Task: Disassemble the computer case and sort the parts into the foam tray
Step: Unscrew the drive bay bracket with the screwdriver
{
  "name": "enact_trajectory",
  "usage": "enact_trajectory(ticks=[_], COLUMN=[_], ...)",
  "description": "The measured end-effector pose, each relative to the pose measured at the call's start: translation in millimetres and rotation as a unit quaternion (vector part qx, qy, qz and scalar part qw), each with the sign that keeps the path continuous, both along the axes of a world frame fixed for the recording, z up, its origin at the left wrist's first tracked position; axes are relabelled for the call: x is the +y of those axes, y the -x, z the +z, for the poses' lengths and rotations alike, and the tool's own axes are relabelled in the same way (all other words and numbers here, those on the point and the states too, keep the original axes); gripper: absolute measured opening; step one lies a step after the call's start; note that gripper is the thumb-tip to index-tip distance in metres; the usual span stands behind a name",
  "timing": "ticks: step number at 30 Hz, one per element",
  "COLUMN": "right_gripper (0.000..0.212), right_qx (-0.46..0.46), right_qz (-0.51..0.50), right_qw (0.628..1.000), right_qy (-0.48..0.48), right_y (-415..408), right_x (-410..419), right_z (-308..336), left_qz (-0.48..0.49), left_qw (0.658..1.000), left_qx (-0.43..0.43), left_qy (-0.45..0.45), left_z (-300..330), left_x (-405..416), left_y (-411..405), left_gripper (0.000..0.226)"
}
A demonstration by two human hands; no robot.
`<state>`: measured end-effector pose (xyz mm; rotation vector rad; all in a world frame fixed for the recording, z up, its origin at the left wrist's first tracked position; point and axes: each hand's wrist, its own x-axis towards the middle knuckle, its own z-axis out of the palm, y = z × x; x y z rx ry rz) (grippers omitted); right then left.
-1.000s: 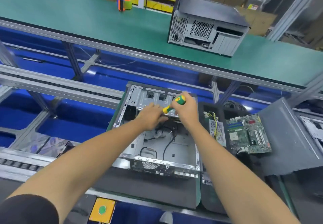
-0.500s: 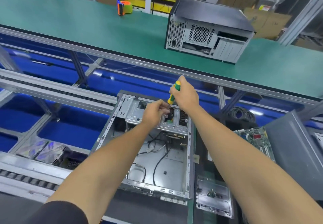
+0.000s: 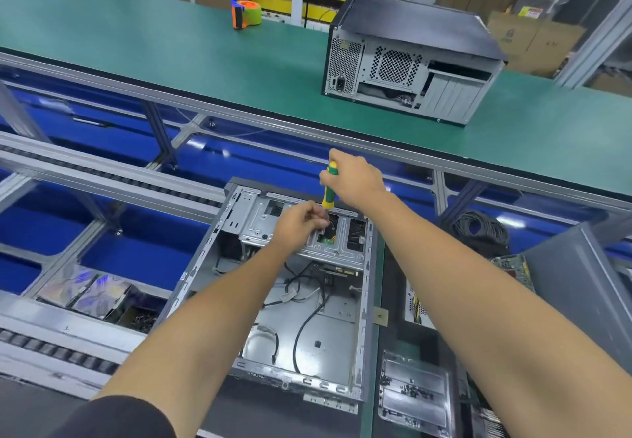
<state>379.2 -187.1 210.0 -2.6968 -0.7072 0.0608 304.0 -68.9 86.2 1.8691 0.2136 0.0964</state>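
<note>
An open computer case [image 3: 328,331] lies flat in front of me, its grey floor bare except for loose black cables. A metal drive cage [image 3: 266,222] spans its far end. My right hand [image 3: 355,181] grips a green and yellow screwdriver [image 3: 329,186], held nearly upright with its tip down at the cage. My left hand [image 3: 297,224] sits beside the tip with its fingers curled, pinching around the screwdriver's shaft on the cage. A removed motherboard [image 3: 513,266] lies to the right, mostly hidden by my right forearm.
A second closed case [image 3: 410,61] and an orange and green tape dispenser [image 3: 246,13] stand on the green bench behind. A grey side panel [image 3: 581,287] leans at right. A clear plastic tray [image 3: 415,393] with screws lies near right. Bins with parts [image 3: 99,297] sit at left.
My right hand has swung the screwdriver from lying across the cage to nearly upright. The camera has moved closer and left, so the case sits lower in view.
</note>
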Motion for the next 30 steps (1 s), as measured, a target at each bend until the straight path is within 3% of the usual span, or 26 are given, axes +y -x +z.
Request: enact_trajectory(ticks=[4, 10, 14, 22, 25, 30], right_gripper=[0.023, 0.018, 0.009, 0.024, 0.019, 0.020], right_qx=[-0.048, 0.021, 0.021, 0.132, 0.127, 0.040], right_qz=[0.047, 0.078, 0.128, 0.238, 0.218, 0.135], right_qw=[0.993, 0.980, 0.968, 0.949, 0.955, 0.954], right_qy=[0.101, 0.181, 0.215, 0.157, 0.156, 0.265], right_y=[-1, -1, 1, 8, 9, 3], right_x=[5, 11, 17, 24, 18, 10], right_z=[11, 35, 38, 40, 41, 46], left_qz=[-0.001, -0.005, -0.014, -0.026, -0.029, -0.020], left_qw=[1.000, 0.999, 0.999, 0.993, 0.991, 0.987], left_qx=[-0.010, -0.019, -0.018, -0.023, -0.034, -0.032], left_qy=[-0.010, -0.025, -0.049, -0.110, -0.129, -0.158], left_z=[0, -3, -5, -5, -7, -10], left_x=[0, -1, 1, 1, 0, -1], left_y=[2, 3, 2, 5, 7, 6], left_gripper=[0.026, 0.017, 0.010, 0.008, 0.009, 0.010])
